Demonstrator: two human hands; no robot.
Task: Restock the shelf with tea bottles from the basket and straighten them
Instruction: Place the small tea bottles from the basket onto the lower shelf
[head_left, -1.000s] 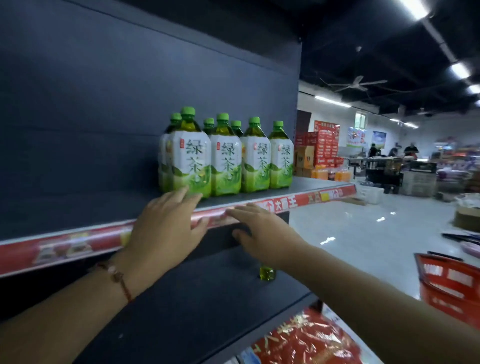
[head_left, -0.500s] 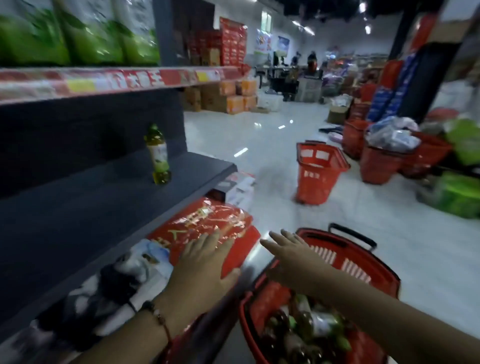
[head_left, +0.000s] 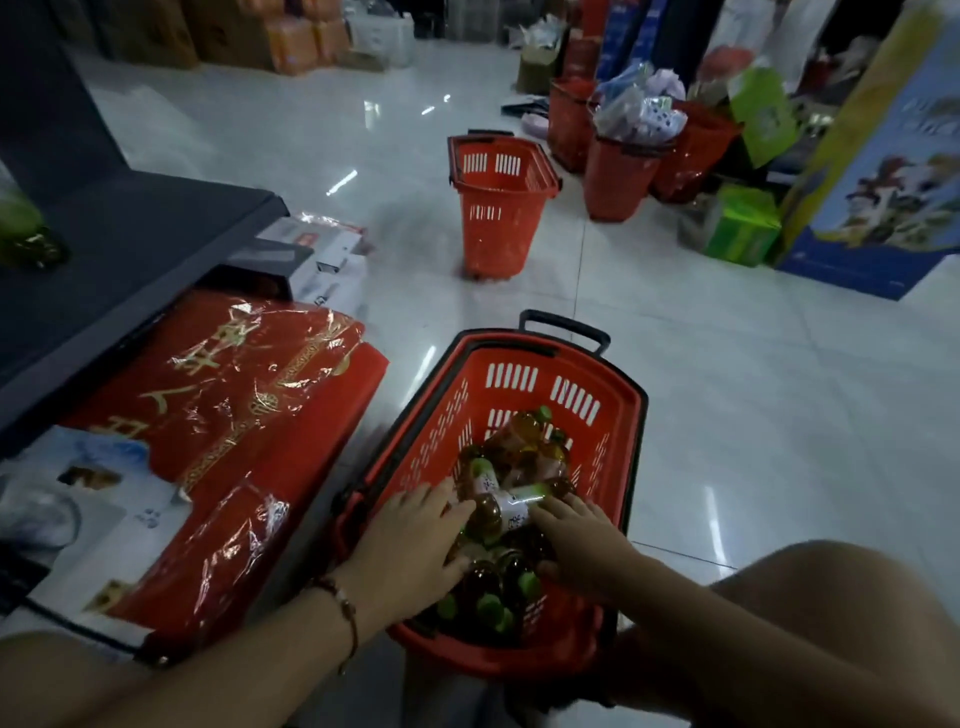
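A red basket (head_left: 613, 405) with a black handle stands on the floor in front of me, holding several tea bottles (head_left: 524, 457) with green caps and white labels, lying jumbled. My left hand (head_left: 410, 545) reaches into the basket's left side, fingers spread over the bottles. My right hand (head_left: 582, 540) lies on the bottles at the right, fingers extended toward a labelled bottle (head_left: 511, 512). Whether either hand grips a bottle does not show. The dark shelf (head_left: 156, 234) is at the left, with one green bottle (head_left: 26, 234) at its far left edge.
Red wrapped packages (head_left: 234, 415) and boxes lie under the shelf at the left. An empty red basket (head_left: 493, 202) stands further up the aisle; more red baskets with goods (head_left: 623, 161) and cartons crowd the right. My knee (head_left: 831, 597) is at the lower right.
My view dropped from the stocked upper shelf down to the floor basket. Both hands left the shelf edge, came down and reached in among the bottles.
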